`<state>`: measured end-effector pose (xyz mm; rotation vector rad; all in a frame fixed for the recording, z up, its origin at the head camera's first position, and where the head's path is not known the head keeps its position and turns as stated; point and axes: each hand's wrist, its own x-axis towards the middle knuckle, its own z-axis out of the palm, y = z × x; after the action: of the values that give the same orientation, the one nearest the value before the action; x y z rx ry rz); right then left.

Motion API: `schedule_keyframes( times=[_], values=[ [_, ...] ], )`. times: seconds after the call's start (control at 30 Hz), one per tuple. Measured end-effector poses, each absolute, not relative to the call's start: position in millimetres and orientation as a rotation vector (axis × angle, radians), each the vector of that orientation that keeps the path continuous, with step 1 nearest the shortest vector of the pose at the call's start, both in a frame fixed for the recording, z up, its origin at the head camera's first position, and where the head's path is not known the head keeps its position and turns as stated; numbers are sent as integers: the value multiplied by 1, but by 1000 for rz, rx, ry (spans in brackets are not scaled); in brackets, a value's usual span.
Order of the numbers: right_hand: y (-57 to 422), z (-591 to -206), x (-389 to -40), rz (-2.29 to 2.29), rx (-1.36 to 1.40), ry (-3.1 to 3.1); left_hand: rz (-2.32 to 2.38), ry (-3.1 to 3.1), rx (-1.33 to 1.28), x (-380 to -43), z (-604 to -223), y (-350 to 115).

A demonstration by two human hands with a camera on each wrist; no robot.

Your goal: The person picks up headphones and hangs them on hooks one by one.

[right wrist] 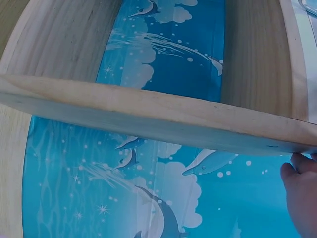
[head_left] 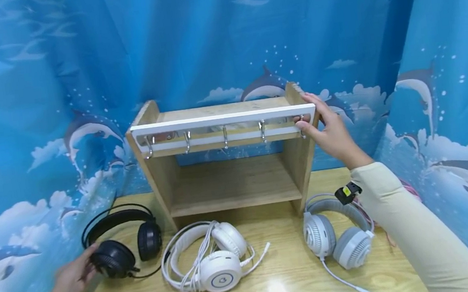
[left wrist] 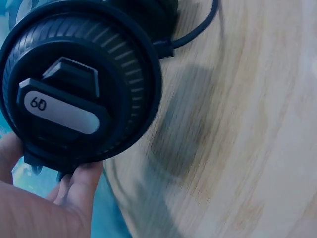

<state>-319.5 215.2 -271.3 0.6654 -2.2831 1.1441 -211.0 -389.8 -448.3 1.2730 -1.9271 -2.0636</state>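
Note:
A pair of black headphones [head_left: 114, 258] is at the left of the table, and my left hand [head_left: 72, 275] holds it by the outer ear cup. In the left wrist view the thumb and fingers of that hand [left wrist: 59, 203] pinch the lower rim of the ear cup [left wrist: 79, 84]. My right hand [head_left: 329, 130] grips the upper right corner of a wooden shelf [head_left: 234, 182]. Its thumb lies on the front by the last hook of a white hook rail [head_left: 222, 118]; its other fingers are partly hidden behind the side panel. The right wrist view shows the shelf's side panel [right wrist: 163, 111].
White headphones [head_left: 220, 270] with a bundled cable lie before the shelf. Grey-white headphones [head_left: 339, 235] with a microphone boom rest at the right. A pink cable [head_left: 410, 188] shows behind my right sleeve. Blue dolphin-print curtain [head_left: 221, 36] surrounds the wooden table [head_left: 291, 264].

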Motion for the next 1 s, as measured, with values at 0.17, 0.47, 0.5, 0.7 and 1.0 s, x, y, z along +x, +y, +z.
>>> schedule_keyframes(
  times=[0.17,0.47,0.5,0.7,1.0],
  values=[
    [216,-270,-321,1098,662,-2286,-2015,-1915,1193,-206,-438,-384],
    [222,-267,-321,958,613,-2336,-1700,-2068,1048,-197,-408,-370],
    [222,-267,-321,948,610,-2336,-1687,-2080,1033,-196,-405,-370],
    [221,-269,-321,858,603,-2315,-1800,-1997,950,-186,-384,-369],
    [220,-272,-320,894,627,-2245,-1964,-1891,754,-170,-358,-362]
  ],
)
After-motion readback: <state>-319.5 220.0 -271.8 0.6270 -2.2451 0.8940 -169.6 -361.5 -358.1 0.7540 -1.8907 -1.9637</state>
